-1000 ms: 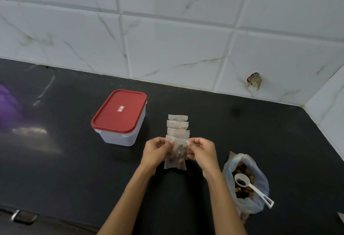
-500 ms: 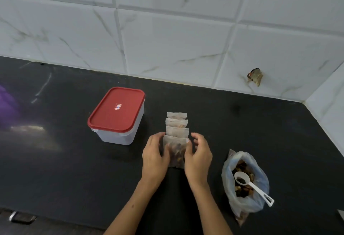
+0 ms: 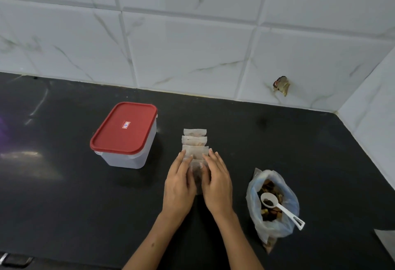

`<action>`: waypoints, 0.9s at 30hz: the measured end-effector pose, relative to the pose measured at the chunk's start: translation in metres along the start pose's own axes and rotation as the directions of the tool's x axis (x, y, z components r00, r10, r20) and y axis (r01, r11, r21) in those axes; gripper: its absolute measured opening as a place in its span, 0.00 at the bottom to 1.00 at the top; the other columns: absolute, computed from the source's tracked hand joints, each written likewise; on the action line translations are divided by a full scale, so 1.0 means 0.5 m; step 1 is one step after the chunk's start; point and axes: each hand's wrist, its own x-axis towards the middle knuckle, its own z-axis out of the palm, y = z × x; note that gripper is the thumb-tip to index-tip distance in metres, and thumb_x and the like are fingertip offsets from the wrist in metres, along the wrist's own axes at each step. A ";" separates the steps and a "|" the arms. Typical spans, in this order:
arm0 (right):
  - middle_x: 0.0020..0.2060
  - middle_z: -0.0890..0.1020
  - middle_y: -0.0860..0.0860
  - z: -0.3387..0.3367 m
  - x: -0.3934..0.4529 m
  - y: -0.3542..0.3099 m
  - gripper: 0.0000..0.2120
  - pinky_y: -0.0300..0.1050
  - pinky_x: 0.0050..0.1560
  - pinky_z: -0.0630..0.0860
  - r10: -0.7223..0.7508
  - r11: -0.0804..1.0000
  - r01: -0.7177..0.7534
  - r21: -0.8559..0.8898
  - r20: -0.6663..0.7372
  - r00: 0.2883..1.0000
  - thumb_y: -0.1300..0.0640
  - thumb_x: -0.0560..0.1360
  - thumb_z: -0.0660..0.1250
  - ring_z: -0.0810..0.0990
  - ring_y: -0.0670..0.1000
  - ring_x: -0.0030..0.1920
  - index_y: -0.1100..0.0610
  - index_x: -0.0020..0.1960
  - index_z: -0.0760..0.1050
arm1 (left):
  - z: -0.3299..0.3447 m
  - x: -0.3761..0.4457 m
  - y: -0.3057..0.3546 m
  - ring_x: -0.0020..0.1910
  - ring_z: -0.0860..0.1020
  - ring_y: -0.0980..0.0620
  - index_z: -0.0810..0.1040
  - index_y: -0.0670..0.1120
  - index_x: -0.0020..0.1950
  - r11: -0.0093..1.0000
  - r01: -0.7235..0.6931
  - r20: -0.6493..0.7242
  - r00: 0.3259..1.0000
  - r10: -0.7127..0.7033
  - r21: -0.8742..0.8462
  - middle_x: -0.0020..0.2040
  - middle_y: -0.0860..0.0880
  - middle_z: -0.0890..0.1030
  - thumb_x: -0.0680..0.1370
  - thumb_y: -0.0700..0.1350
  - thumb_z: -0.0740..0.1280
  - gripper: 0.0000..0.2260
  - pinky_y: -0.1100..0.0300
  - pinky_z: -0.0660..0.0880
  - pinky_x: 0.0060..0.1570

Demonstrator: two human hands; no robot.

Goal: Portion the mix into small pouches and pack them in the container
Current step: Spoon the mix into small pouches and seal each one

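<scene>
We see the black tabletop [image 3: 64,194] with the container [image 3: 125,136] on the left, its red lid [image 3: 124,127] closed. The plastic bag of mix [image 3: 272,203] with a white spoon [image 3: 280,207] lies on the right. Between them, our left hand [image 3: 178,186] and right hand [image 3: 218,184] rest with straight fingers on the nearest pouch [image 3: 197,173] in an overlapping row of pouches [image 3: 195,141].

**Around the work area**

A black bench [image 3: 64,205] fills the lower frame. White marble-look wall tiles [image 3: 192,45] run across the top. A brown scrap [image 3: 281,85] clings to the tiles, upper right. A metal handle [image 3: 12,259] shows lower left.
</scene>
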 end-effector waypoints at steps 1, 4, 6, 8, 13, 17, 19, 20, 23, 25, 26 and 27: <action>0.71 0.70 0.49 -0.017 0.007 -0.007 0.16 0.46 0.72 0.64 0.014 0.999 -0.014 0.029 -0.031 0.999 0.54 0.82 0.58 0.61 0.45 0.74 0.55 0.68 0.72 | 0.001 0.007 0.014 0.70 0.70 0.50 0.74 0.40 0.67 0.999 -0.031 -0.010 0.999 0.031 -0.010 0.71 0.44 0.71 0.78 0.35 0.64 0.17 0.58 0.69 0.66; 0.70 0.71 0.47 -0.097 0.025 -0.019 0.16 0.41 0.69 0.65 0.086 0.991 -0.065 0.120 -0.177 0.981 0.52 0.80 0.60 0.66 0.44 0.71 0.54 0.67 0.74 | 0.026 0.030 0.083 0.68 0.71 0.53 0.74 0.40 0.67 0.988 -0.105 -0.008 0.994 0.105 -0.115 0.68 0.45 0.74 0.79 0.40 0.61 0.16 0.61 0.69 0.66; 0.69 0.72 0.47 -0.169 0.028 -0.006 0.16 0.39 0.67 0.67 0.148 0.981 -0.105 0.162 -0.284 0.947 0.52 0.80 0.62 0.69 0.43 0.69 0.54 0.66 0.75 | 0.059 0.037 0.142 0.67 0.71 0.57 0.74 0.41 0.66 0.967 -0.118 0.023 0.992 0.126 -0.226 0.67 0.49 0.74 0.79 0.42 0.60 0.16 0.65 0.68 0.65; 0.66 0.75 0.48 -0.247 0.018 0.032 0.15 0.42 0.65 0.70 0.233 0.966 -0.165 0.200 -0.391 0.890 0.53 0.79 0.63 0.73 0.45 0.66 0.54 0.64 0.76 | 0.104 0.034 0.205 0.65 0.73 0.59 0.74 0.42 0.66 0.930 -0.124 0.099 0.981 0.168 -0.346 0.65 0.52 0.74 0.79 0.43 0.61 0.15 0.67 0.69 0.64; 0.58 0.80 0.56 -0.426 -0.071 0.192 0.15 0.53 0.62 0.73 0.502 0.838 -0.518 0.171 -0.613 0.610 0.55 0.78 0.65 0.77 0.55 0.60 0.59 0.62 0.76 | 0.237 -0.020 0.363 0.60 0.78 0.54 0.74 0.43 0.66 0.899 0.099 0.570 0.801 0.183 -0.427 0.58 0.50 0.79 0.80 0.47 0.65 0.16 0.64 0.74 0.59; 0.60 0.77 0.63 -0.523 -0.170 0.294 0.18 0.51 0.60 0.69 0.716 0.494 -0.861 0.120 -0.618 0.325 0.55 0.78 0.65 0.74 0.63 0.61 0.63 0.64 0.73 | 0.351 -0.072 0.455 0.61 0.76 0.49 0.73 0.41 0.67 0.949 0.077 0.791 0.575 0.208 -0.305 0.62 0.45 0.78 0.80 0.51 0.63 0.19 0.58 0.72 0.62; 0.62 0.74 0.65 -0.545 -0.203 0.322 0.22 0.53 0.60 0.70 0.788 0.333 -0.930 0.157 -0.587 0.182 0.52 0.77 0.66 0.72 0.64 0.62 0.64 0.65 0.71 | 0.400 -0.091 0.490 0.60 0.76 0.47 0.73 0.40 0.65 0.965 0.086 0.848 0.500 0.173 -0.248 0.59 0.44 0.78 0.81 0.50 0.62 0.18 0.58 0.72 0.59; 0.63 0.72 0.66 -0.548 -0.212 0.331 0.24 0.54 0.60 0.70 0.805 0.277 -0.946 0.168 -0.578 0.133 0.51 0.76 0.67 0.70 0.65 0.63 0.65 0.66 0.69 | 0.421 -0.098 0.501 0.59 0.76 0.46 0.73 0.39 0.64 0.971 0.091 0.864 0.480 0.152 -0.222 0.58 0.43 0.78 0.81 0.49 0.62 0.17 0.58 0.72 0.57; 0.65 0.68 0.66 -0.559 -0.221 0.350 0.27 0.55 0.59 0.71 0.810 0.177 -0.970 0.168 -0.584 0.047 0.50 0.75 0.68 0.67 0.65 0.64 0.66 0.66 0.67 | 0.478 -0.123 0.527 0.56 0.75 0.48 0.71 0.39 0.64 0.979 0.141 0.905 0.419 0.077 -0.149 0.56 0.45 0.76 0.79 0.45 0.62 0.16 0.57 0.72 0.54; 0.65 0.69 0.65 -0.568 -0.214 0.359 0.25 0.54 0.59 0.71 0.824 0.173 -0.966 0.190 -0.565 0.037 0.54 0.75 0.69 0.68 0.64 0.65 0.66 0.66 0.68 | 0.503 -0.138 0.532 0.60 0.74 0.46 0.69 0.39 0.67 0.976 0.183 0.914 0.404 0.033 -0.116 0.61 0.43 0.75 0.78 0.43 0.63 0.18 0.57 0.72 0.55; 0.64 0.71 0.65 -0.573 -0.211 0.365 0.24 0.52 0.59 0.71 0.837 0.170 -0.963 0.210 -0.546 0.028 0.56 0.75 0.69 0.70 0.64 0.64 0.66 0.65 0.69 | 0.512 -0.144 0.535 0.61 0.74 0.46 0.69 0.39 0.68 0.972 0.209 0.912 0.410 0.014 -0.109 0.63 0.42 0.75 0.78 0.43 0.63 0.19 0.57 0.72 0.57; 0.62 0.73 0.65 -0.577 -0.208 0.370 0.22 0.51 0.57 0.72 0.851 0.159 -0.961 0.228 -0.525 0.016 0.57 0.74 0.69 0.72 0.63 0.62 0.67 0.64 0.70 | 0.519 -0.148 0.536 0.62 0.74 0.46 0.69 0.40 0.68 0.964 0.245 0.907 0.421 -0.009 -0.104 0.63 0.42 0.75 0.77 0.42 0.64 0.19 0.57 0.73 0.58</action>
